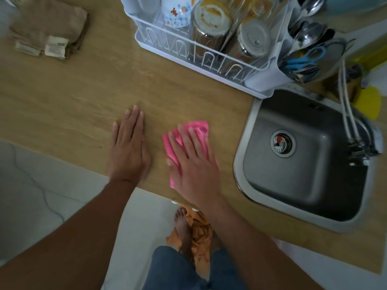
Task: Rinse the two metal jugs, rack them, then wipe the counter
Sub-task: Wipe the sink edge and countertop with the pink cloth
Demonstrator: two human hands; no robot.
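Observation:
Two metal jugs lie upside down in the white dish rack (167, 57): the larger jug (209, 28) to the left, the smaller jug (253, 38) to its right. On the wooden counter (73, 97) my right hand (192, 162) presses flat on a folded pink cloth (199, 127), fingers spread, just left of the sink. My left hand (129, 145) rests flat on the bare wood beside it, fingers together, holding nothing.
A steel sink (303, 195) with a drain and tap (356, 143) sits at the right. A cutlery holder (303, 49) with spoons and blue scissors hangs on the rack's right end. Folded brown cloths (50, 28) lie at the far left. An orange rag lies on the floor by my foot.

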